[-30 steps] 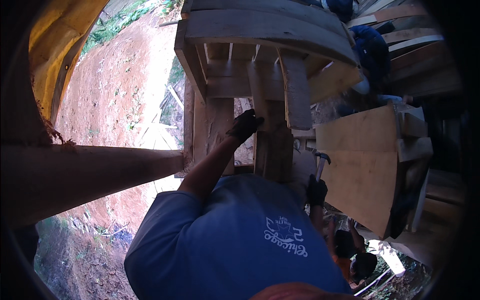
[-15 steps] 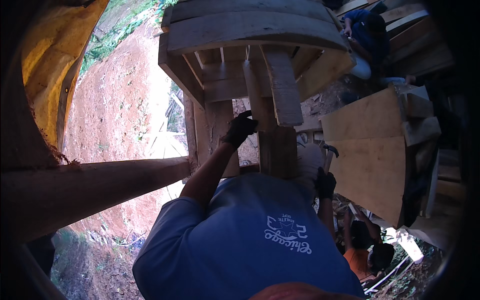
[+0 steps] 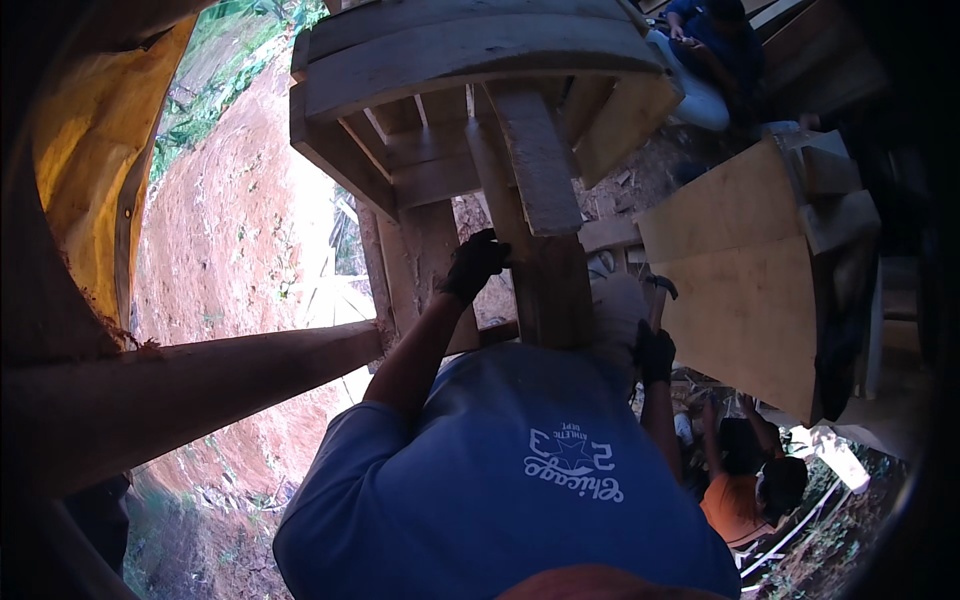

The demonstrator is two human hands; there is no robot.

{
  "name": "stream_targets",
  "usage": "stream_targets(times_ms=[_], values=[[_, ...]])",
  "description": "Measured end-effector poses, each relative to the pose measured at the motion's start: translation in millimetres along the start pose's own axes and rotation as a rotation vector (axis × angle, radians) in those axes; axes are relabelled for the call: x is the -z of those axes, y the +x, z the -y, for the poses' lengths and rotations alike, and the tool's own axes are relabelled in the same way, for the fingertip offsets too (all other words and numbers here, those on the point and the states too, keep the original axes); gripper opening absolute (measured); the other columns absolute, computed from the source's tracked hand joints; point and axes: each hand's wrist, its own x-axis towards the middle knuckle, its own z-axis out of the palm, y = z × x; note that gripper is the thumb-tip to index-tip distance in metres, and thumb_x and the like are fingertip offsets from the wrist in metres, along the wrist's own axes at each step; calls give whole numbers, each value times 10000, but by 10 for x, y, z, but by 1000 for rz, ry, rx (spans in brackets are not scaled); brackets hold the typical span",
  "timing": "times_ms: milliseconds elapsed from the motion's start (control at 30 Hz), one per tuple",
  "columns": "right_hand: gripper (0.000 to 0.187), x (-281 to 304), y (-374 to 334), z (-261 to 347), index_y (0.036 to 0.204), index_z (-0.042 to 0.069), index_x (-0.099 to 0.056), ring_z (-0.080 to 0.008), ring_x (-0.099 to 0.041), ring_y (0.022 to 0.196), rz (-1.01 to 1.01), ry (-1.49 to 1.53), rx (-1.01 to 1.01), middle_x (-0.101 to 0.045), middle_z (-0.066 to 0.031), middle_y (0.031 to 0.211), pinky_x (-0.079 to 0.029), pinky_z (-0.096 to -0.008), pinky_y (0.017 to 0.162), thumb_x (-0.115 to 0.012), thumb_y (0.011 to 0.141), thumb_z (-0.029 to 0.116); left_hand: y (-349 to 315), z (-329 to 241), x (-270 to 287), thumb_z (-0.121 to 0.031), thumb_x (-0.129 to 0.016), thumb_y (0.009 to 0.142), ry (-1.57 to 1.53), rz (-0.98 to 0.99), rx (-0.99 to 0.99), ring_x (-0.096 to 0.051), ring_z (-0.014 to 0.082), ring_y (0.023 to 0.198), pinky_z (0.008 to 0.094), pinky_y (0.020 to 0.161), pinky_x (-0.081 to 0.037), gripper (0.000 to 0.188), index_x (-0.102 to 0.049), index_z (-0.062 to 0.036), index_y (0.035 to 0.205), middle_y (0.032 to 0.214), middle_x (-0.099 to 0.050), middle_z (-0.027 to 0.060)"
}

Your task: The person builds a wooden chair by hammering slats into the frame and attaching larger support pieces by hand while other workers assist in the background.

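My left hand (image 3: 478,265), in a black glove, is closed at the left edge of a narrow wooden board (image 3: 497,180) that runs toward me from a wooden crate (image 3: 480,55). A second board (image 3: 540,165) sticks out of the crate beside it, its near end over a wide block of wood (image 3: 553,295). In my right hand (image 3: 655,352), also gloved in black, is a hammer (image 3: 660,295), held low at my right with its head up. The fingertips of my left hand are partly hidden by shadow.
A large wooden panel box (image 3: 730,280) stands at the right. A thick beam (image 3: 200,385) crosses from the left, below a yellow sheet (image 3: 95,160). One person in blue (image 3: 715,45) sits at the far right; another in orange (image 3: 738,505) is at the lower right.
The view has shifted, so the crate and boards sit slightly farther left and higher. My left hand stays at the board's edge. The hammer remains in my right hand, almost unmoved.
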Motion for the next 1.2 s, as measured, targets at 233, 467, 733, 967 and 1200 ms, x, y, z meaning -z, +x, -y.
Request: stream_targets(times_ms=[233, 467, 733, 967, 1200], values=[[654, 109, -139, 84, 819, -36, -662, -409, -694, 758, -5, 22, 49, -670, -224, 742, -512, -517, 709, -704, 901, 611, -85, 148, 169, -256, -707, 989, -284, 30, 7, -710, 193, 985, 333, 831, -564, 490, -571, -30, 1403, 1124, -729, 94], [624, 262, -332, 209, 870, -1, -687, -336, -704, 681, 74, 83, -89, -678, -180, 714, -528, -473, 642, -717, 891, 622, -413, -470, -68, -259, -760, 946, 618, -380, -482, -697, 211, 1047, 362, 889, -562, 557, -558, -6, 1399, 1145, -717, 123], [593, 104, -366, -42, 899, 12, -690, -279, -706, 674, 67, 247, -197, -687, -145, 722, -541, -434, 634, -743, 882, 603, 826, -151, -565, -336, -620, 996, 1243, 0, -1060, -725, 240, 953, 406, 875, -579, 287, -722, -101, 1126, 1086, -737, 118], [525, 13, -534, -137, 905, 10, -677, -215, -670, 632, 46, 592, -358, -680, -116, 752, -533, -393, 574, -795, 872, 520, 1143, -61, -1013, -320, -625, 937, 1771, 77, -1000, -707, 275, 960, 433, 912, -563, 255, -731, -109, 1034, 1020, -725, 94], [482, 105, -642, -14, 894, 32, -675, -160, -651, 596, 33, 609, -427, -642, -54, 686, -522, -351, 531, -821, 866, 490, 1453, 494, -732, -256, -653, 886, 963, 139, -742, -701, 269, 871, 411, 848, -577, 193, -719, -100, 978, 915, -705, 84]])
